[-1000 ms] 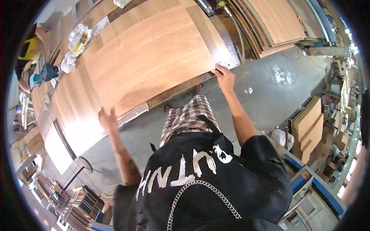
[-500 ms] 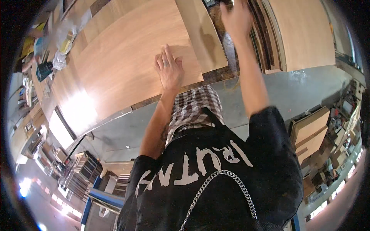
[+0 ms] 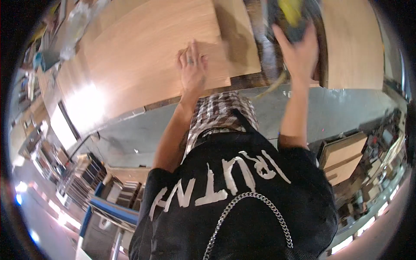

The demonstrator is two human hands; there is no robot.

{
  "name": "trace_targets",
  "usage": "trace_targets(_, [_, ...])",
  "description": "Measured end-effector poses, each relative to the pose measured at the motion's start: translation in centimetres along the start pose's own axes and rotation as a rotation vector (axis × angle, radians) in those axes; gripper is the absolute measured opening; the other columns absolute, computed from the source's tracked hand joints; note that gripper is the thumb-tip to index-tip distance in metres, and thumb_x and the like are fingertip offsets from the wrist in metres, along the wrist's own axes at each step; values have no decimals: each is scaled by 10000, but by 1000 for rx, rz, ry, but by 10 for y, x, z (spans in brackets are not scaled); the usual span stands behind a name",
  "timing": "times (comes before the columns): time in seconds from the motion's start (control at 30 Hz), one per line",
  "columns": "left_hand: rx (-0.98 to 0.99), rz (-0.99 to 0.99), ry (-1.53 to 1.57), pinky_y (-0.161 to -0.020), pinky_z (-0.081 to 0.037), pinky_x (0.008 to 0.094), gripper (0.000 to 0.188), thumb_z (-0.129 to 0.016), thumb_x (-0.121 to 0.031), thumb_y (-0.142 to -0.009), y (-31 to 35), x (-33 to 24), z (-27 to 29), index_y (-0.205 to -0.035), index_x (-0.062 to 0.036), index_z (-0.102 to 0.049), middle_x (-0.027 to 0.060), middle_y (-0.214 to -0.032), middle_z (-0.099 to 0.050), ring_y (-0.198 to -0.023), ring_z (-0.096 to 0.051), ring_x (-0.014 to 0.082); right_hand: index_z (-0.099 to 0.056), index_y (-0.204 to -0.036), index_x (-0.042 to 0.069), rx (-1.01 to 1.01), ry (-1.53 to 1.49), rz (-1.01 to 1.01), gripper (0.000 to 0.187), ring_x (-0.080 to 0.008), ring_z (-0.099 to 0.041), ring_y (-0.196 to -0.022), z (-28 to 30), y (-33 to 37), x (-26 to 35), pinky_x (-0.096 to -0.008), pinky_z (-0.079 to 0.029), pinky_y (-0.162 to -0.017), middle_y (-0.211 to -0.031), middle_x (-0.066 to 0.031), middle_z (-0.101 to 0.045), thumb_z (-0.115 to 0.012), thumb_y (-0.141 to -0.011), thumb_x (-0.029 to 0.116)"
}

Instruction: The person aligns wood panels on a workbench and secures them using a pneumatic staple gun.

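My left hand [image 3: 192, 71] lies on a large light wood panel [image 3: 143, 52], near its front right corner, with fingers stretched out. Further right, my right hand [image 3: 300, 58] grips a dark grey and yellow tool [image 3: 291, 12] with thumb and fingers spread around its near end. Motion blur and the picture's upper edge hide the tool's exact kind. Under the panel's right side a second wood sheet [image 3: 242, 39] sticks out. From below the right hand a yellowish cord or hose [image 3: 274, 85] trails over the front edge of the dark workbench [image 3: 262, 52].
To the right of the tool lies another light wood board [image 3: 353, 47]. Clear plastic wrapping [image 3: 76, 30] sits at the far left. Behind me, a stack of boards [image 3: 346, 158] stands on the right, and a blue-edged frame [image 3: 113, 210] on the left.
My right hand has moved right and toward me, bringing the dark and yellow tool into view. The left hand stays on the panel. The whole view has shifted slightly.
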State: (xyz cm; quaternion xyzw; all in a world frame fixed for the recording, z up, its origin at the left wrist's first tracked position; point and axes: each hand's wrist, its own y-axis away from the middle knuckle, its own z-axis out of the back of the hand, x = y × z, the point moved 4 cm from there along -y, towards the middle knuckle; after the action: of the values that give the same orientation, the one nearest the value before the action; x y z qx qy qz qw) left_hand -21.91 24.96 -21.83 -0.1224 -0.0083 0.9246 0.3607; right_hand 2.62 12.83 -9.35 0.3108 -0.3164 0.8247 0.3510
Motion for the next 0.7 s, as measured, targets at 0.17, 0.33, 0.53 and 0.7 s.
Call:
trace_targets(0.17, [-66,-59,76,-1083,-251,492,639,-563,-242,-895,2,10,-2,-1435,-20,-303,176,-1301,-499,-1205,-430,346,-616,-1045,-12,548,-171,-262,432,-210,-646,-872,31,98,27,-323,-514,-759,-967,-131,-655,-809,-758,246])
trace_targets(0.33, [-137,-92,39,-1078,-265,490,612,-549,-246,-908,-1,10,0,-1434,-34,-321,153,-1270,-522,-1186,-442,328,-580,-1090,-26,579,-277,-252,485,-246,-681,-804,29,186,4,-340,-528,-688,-903,-165,-669,-800,-759,253])
trace_targets(0.53, [-127,-106,53,-1076,-276,493,611,-542,-266,-914,1,12,-1,-1434,-32,-324,157,-1264,-524,-1164,-461,319,-610,-943,-27,783,-270,-236,306,-249,-672,-649,-11,194,9,-341,-505,-613,-736,-189,-649,-747,-793,202])
trace_targets(0.7, [-143,-102,69,-1075,-278,495,595,-522,-277,-931,0,14,-3,-1434,-28,-323,161,-1259,-526,-1166,-465,316,-600,-950,-22,780,-231,-213,298,-295,-677,-640,-15,197,6,-353,-504,-582,-729,-194,-654,-739,-796,191])
